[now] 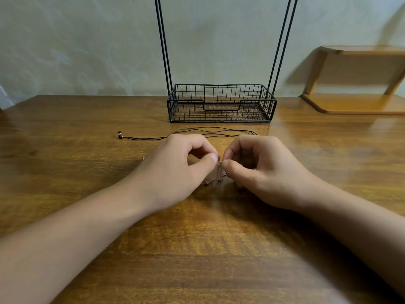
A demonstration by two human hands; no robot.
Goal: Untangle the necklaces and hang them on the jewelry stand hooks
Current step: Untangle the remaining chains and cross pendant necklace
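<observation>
A thin gold chain necklace (213,180) lies bunched on the wooden table (87,172) between my hands. My left hand (175,170) and my right hand (260,170) both pinch the chain's tangle between thumb and forefinger, fingertips almost touching. Just beyond my knuckles a black cord necklace (197,131) stretches across the table, its small clasp end (119,135) off to the left. The black wire jewelry stand (221,104) stands at the back; its basket base and four upright rods show, while its hooks are out of frame.
A wooden shelf unit (359,80) stands at the back right against the pale wall. Bare tabletop stretches in front of my forearms and to the left.
</observation>
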